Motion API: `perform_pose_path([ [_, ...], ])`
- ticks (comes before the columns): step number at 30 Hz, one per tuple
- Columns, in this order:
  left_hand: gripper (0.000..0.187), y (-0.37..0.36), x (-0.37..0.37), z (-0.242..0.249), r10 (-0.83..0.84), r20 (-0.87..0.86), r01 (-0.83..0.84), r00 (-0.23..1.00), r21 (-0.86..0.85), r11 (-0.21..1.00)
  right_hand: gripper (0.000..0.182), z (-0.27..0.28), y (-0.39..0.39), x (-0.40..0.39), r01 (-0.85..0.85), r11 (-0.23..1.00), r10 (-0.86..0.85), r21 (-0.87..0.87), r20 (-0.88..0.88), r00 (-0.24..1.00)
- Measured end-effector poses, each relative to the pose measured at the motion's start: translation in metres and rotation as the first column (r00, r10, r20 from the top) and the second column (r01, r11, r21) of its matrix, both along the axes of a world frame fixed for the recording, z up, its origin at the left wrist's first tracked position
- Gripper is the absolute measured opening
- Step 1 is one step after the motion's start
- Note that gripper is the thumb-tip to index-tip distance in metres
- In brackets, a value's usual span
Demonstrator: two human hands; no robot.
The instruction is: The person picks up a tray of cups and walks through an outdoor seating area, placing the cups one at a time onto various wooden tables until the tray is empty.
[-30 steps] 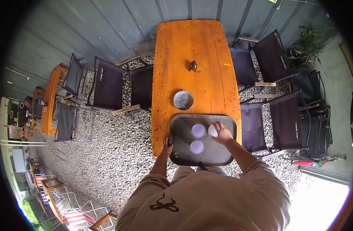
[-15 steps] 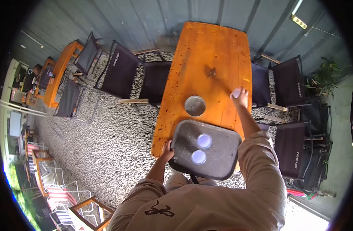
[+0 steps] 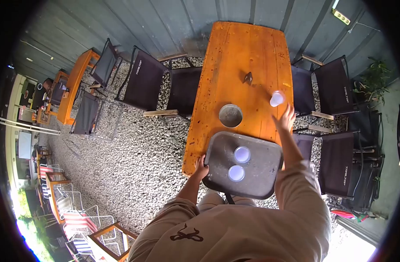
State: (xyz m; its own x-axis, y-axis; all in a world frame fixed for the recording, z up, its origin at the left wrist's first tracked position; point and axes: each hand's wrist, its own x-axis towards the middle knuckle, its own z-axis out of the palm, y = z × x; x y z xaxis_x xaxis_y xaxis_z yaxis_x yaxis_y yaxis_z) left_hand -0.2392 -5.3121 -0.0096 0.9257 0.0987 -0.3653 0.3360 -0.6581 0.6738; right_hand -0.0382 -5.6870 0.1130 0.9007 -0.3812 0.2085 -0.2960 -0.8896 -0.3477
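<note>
Your left hand (image 3: 201, 166) grips tray (image 3: 261, 183) edge; two cups (image 3: 242, 154) on tray. Right hand (image 3: 286, 118) open, empty, just below lone cup (image 3: 276, 98) standing on bench (image 3: 248, 52). Risk, judged: one-handed tray tilts, cups slide; hasty withdrawal clips lone cup near bench edge.

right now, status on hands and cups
Left hand grips tray edge. Right hand open, just behind cup on table. Two cups on tray. Metal bowl nearby, clear.

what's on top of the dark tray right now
Two white round cups stand on the dark grey rectangular tray. Their contents cannot be told; beneath the tray is hidden.
</note>
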Motion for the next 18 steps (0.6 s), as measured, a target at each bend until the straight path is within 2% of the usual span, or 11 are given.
perform_pose_path([
  [2, 0.06, -0.002, 0.001, 0.005, -0.012, 0.007, 0.011, 1.0, 0.038, 0.999, 0.083, -0.024, -0.004, -0.07, 0.032, 0.999, -0.033, 0.025, 0.04, 0.999],
  [5, 0.06, -0.005, 0.005, 0.016, -0.005, -0.017, 0.007, 1.0, 0.077, 0.997, 0.07, -0.07, 0.001, -0.185, 0.308, 0.941, -0.326, -0.14, -0.132, 0.936],
  [6, 0.059, -0.006, 0.005, 0.019, 0.003, -0.035, 0.0, 0.999, 0.085, 0.996, 0.067, -0.066, 0.009, -0.219, 0.344, 0.933, -0.36, -0.105, -0.283, 0.889],
  [8, 0.059, -0.01, 0.006, 0.027, -0.019, -0.054, 0.022, 0.998, 0.064, 0.998, 0.061, -0.055, 0.033, -0.269, 0.405, 0.906, -0.414, -0.125, -0.462, 0.784],
  [9, 0.059, -0.011, 0.007, 0.03, -0.025, -0.074, 0.03, 0.997, 0.078, 0.996, 0.059, -0.071, 0.03, -0.291, 0.374, 0.92, -0.387, -0.116, -0.413, 0.824],
  [11, 0.056, -0.008, 0.007, 0.028, -0.044, -0.062, 0.05, 0.997, 0.092, 0.994, 0.058, -0.102, 0.025, -0.307, 0.333, 0.942, -0.331, -0.041, -0.289, 0.899],
  [12, 0.055, -0.007, 0.008, 0.03, -0.021, -0.089, 0.028, 0.996, 0.082, 0.996, 0.056, -0.104, 0.021, -0.306, 0.275, 0.959, -0.282, -0.064, -0.225, 0.933],
  [14, 0.052, -0.009, 0.009, 0.033, 0.033, -0.138, -0.024, 0.99, 0.064, 0.998, 0.051, -0.097, 0.014, -0.298, 0.443, 0.879, -0.363, 0.174, -0.358, 0.86],
  [15, 0.049, -0.011, 0.01, 0.041, 0.047, -0.154, -0.04, 0.987, 0.043, 0.998, 0.048, -0.09, 0.008, -0.295, 0.396, 0.868, -0.33, 0.299, -0.248, 0.911],
  [16, 0.05, -0.012, 0.013, 0.04, 0.037, -0.136, -0.033, 0.99, 0.038, 0.999, 0.046, -0.086, 0.003, -0.29, 0.439, 0.838, -0.344, 0.323, -0.311, 0.886],
  [18, 0.051, -0.008, 0.005, 0.03, 0.04, -0.102, -0.037, 0.994, 0.031, 0.999, 0.044, -0.071, 0.003, -0.285, 0.405, 0.883, -0.295, 0.237, -0.391, 0.872],
])
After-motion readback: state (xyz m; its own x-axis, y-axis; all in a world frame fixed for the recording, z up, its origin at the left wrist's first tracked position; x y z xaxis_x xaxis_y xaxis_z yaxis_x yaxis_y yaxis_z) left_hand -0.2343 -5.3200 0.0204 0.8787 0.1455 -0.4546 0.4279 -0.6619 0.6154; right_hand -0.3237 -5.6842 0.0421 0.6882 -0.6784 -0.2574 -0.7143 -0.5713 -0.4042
